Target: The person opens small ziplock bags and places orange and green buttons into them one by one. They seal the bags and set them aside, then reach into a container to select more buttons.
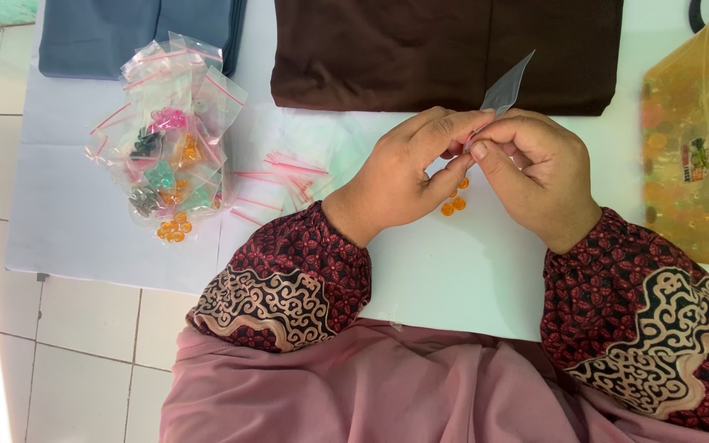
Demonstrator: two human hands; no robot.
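My left hand (408, 172) and my right hand (535, 176) meet above a white sheet (453, 271), both pinching a small clear plastic bag (506, 86) whose top corner sticks up past my fingers. Orange beads (455, 201) show under my hands, apparently inside the bag's lower part. Patterned red and black sleeves cover both wrists. What else my fingers hold is hidden.
A heap of filled small zip bags (170, 148) with coloured beads lies at the left. Empty zip bags (285, 180) lie beside it. Folded blue cloth (137, 33) and brown cloth (445, 49) lie at the far edge. A yellow plastic tub (699, 139) stands at the right.
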